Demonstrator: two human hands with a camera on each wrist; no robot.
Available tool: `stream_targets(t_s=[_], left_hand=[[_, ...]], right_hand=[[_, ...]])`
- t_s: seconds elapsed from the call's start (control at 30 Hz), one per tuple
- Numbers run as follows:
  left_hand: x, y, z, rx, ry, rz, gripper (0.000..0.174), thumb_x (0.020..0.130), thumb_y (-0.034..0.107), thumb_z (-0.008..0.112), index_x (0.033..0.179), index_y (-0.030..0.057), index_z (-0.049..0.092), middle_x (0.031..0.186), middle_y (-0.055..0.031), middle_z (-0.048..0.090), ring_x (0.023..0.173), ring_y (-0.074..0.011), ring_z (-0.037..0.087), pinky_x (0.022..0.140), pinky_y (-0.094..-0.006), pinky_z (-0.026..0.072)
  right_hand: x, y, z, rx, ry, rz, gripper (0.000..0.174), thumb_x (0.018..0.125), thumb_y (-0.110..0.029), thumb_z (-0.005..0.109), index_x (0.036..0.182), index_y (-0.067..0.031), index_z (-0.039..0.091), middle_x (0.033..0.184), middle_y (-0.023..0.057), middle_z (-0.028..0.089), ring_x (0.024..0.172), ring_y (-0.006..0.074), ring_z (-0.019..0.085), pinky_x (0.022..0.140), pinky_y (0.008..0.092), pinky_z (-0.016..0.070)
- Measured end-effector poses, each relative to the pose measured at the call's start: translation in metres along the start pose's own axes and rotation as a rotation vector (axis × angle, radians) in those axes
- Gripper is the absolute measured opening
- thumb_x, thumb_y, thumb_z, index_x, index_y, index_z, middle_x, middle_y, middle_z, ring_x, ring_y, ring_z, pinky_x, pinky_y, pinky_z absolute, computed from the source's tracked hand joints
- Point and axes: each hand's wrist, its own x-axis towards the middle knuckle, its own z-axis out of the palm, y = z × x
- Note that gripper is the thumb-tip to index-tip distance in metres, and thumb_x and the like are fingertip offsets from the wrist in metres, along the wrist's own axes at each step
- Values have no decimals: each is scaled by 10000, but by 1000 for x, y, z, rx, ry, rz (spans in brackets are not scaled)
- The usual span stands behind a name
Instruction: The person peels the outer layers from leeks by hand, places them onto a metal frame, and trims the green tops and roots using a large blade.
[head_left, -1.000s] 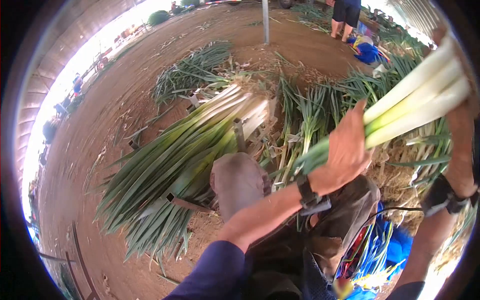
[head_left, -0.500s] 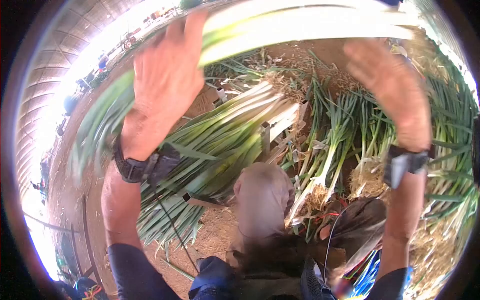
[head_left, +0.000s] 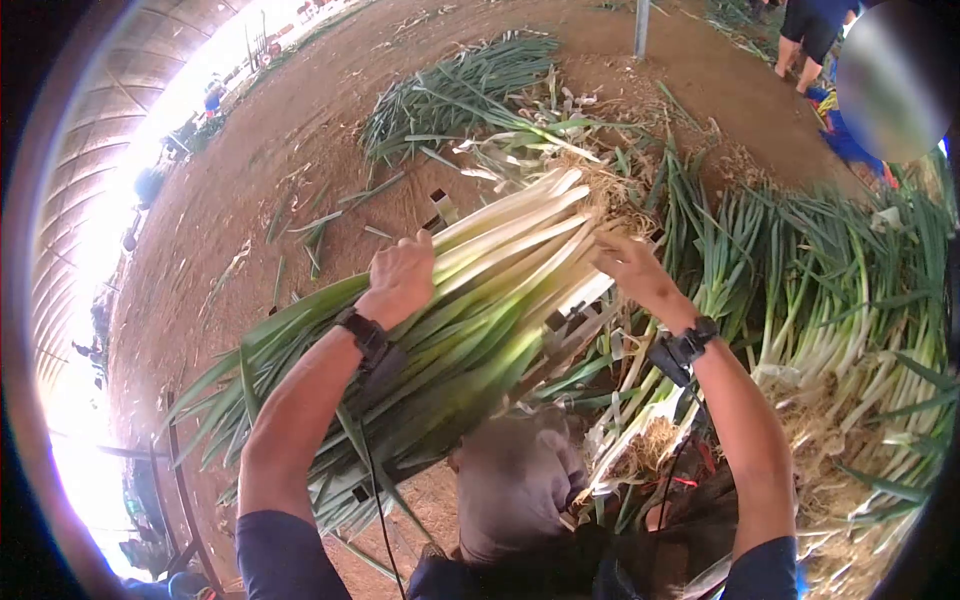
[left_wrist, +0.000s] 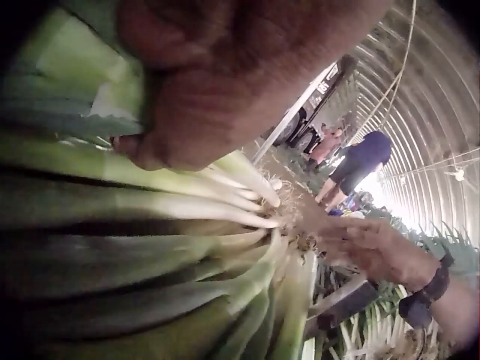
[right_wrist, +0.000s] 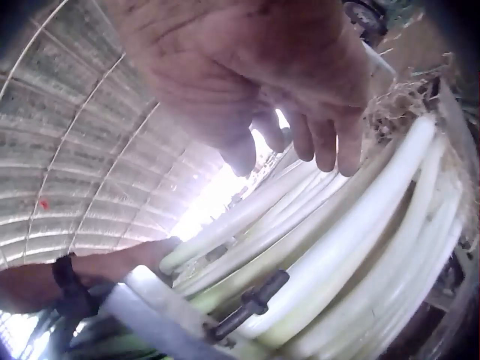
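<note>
A thick bundle of leeks (head_left: pixel 500 255) lies slantwise, dark leaves toward the lower left and white root ends toward the upper right. My left hand (head_left: pixel 402 278) grips leeks along the bundle's far edge, where stalks turn from green to white. In the left wrist view this hand (left_wrist: pixel 240 82) covers some stalks, its fingers partly hidden. My right hand (head_left: pixel 640 275) is at the root ends, palm toward them. Its fingers (right_wrist: pixel 324 142) extend loosely over the white stalks (right_wrist: pixel 337 262) in the right wrist view; whether they press is unclear.
A metal rack post (head_left: pixel 443 205) stands at the bundle's far side. Cut leaves (head_left: pixel 460 90) lie heaped on the soil beyond. More leeks with roots (head_left: pixel 800 270) spread at the right. A person (head_left: pixel 808 40) stands at the upper right, near a metal pole (head_left: pixel 641 28).
The carried leeks have come down onto the bundle from in front of the view. My left hand moved down with them; my right hand moved left and down to the root ends.
</note>
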Motion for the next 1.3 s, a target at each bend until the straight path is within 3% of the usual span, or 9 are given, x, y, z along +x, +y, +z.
stream_targets(t_s=[0.07, 0.13, 0.3, 0.53, 0.67, 0.8, 1.03, 1.13, 1.3], left_hand=[[19, 4, 16, 67, 27, -29, 399, 769, 31, 645, 1143, -40, 524, 969, -251, 655, 897, -393, 693, 726, -475, 565], [26, 8, 27, 72, 13, -61, 369, 759, 38, 669, 1097, -28, 534, 982, -242, 649, 907, -386, 693, 716, -473, 565], [26, 13, 31, 22, -59, -145, 408, 768, 46, 696, 1133, -28, 530, 1018, -231, 631, 933, -404, 677, 749, -495, 550], [32, 9, 24, -123, -217, -148, 498, 746, 33, 700, 1185, -57, 482, 1096, -288, 599, 1015, -454, 650, 821, -549, 522], [38, -8, 37, -199, -194, -62, 493, 753, 33, 674, 1187, -71, 464, 1131, -323, 576, 1021, -493, 634, 826, -559, 521], [18, -36, -12, -303, -540, 25, 736, 742, 108, 685, 1369, -88, 355, 1220, -319, 576, 1156, -438, 589, 962, -475, 487], [-120, -135, -57, -336, -695, -273, 1027, 649, 80, 838, 1516, 115, 290, 1346, -243, 562, 1279, -354, 538, 1087, -464, 433], [-150, -142, -39, -210, -517, -128, 1115, 570, 43, 877, 1504, 56, 268, 1219, -251, 626, 1225, -391, 575, 1042, -473, 458], [-135, -164, -16, -283, -549, -236, 844, 714, 46, 711, 1470, 65, 338, 1209, -281, 612, 1151, -454, 588, 954, -492, 482]], right_hand=[[33, -5, 16, 72, -39, 31, 605, 958, -359, 622, 1421, 9, 492, 1442, 254, 501, 1318, 365, 513, 1102, 425, 408], [69, -7, 32, -338, -14, -230, 614, 966, -369, 610, 1441, -6, 472, 1496, 244, 442, 1358, 364, 469, 1136, 434, 375], [139, -21, 53, -828, -179, 6, 888, 1000, -638, 362, 1543, 48, 211, 1591, 275, 246, 1497, 401, 194, 1238, 419, 184], [124, -7, 67, -754, -147, 46, 1038, 967, -726, 236, 1517, 146, 116, 1590, 331, 167, 1512, 410, 126, 1248, 421, 154], [148, -13, 56, -634, -297, 78, 1024, 910, -788, 320, 1587, -44, 128, 1611, 321, 53, 1498, 457, 120, 1200, 541, 247], [147, -9, 42, -561, -372, 59, 954, 909, -739, 447, 1606, -167, 134, 1636, 258, -37, 1516, 412, 75, 1215, 517, 205], [149, -4, 40, -518, -378, 87, 887, 928, -640, 558, 1600, -200, 180, 1645, 249, -2, 1490, 426, 210, 1202, 482, 264], [148, 14, 44, -442, -350, -38, 900, 908, -651, 580, 1593, -202, 206, 1633, 281, 22, 1461, 463, 260, 1184, 519, 285], [175, 53, 60, -319, -353, -248, 863, 906, -508, 677, 1567, -136, 264, 1600, 284, 205, 1487, 437, 206, 1179, 501, 303]])
